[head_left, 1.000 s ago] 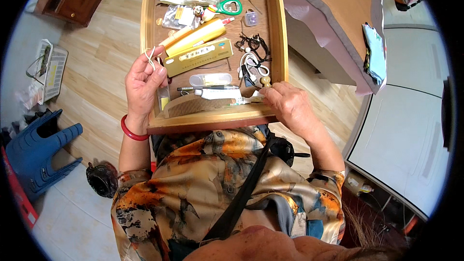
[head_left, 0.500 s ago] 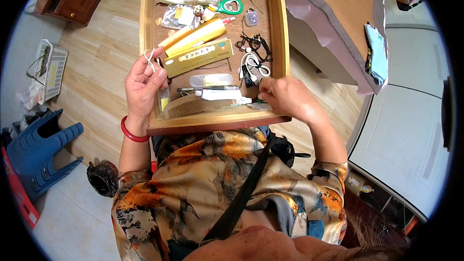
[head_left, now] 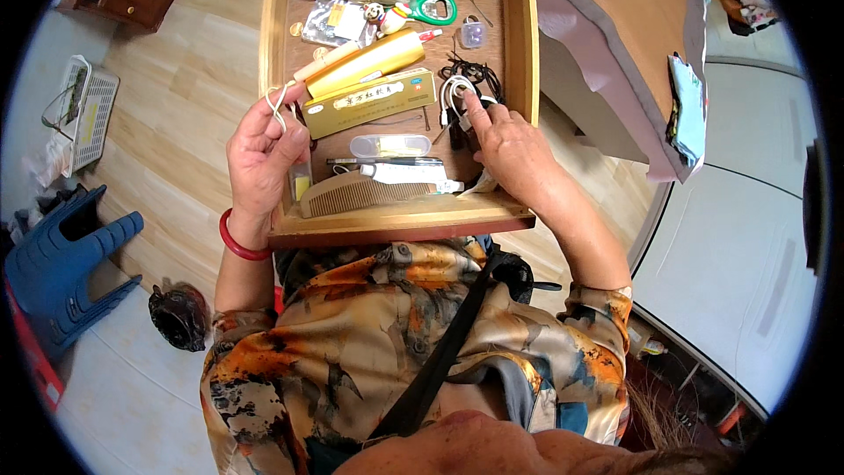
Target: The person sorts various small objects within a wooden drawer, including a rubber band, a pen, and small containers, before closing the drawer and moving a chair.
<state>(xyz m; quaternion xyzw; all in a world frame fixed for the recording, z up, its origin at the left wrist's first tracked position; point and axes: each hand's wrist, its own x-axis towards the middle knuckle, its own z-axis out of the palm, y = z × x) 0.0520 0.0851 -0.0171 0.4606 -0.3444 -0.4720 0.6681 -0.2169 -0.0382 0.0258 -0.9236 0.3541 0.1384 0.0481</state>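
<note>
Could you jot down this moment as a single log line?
left hand: pinching white cord loop | right hand: fingers on white cable coil | place: open wooden drawer | nearby: comb, yellow box
</note>
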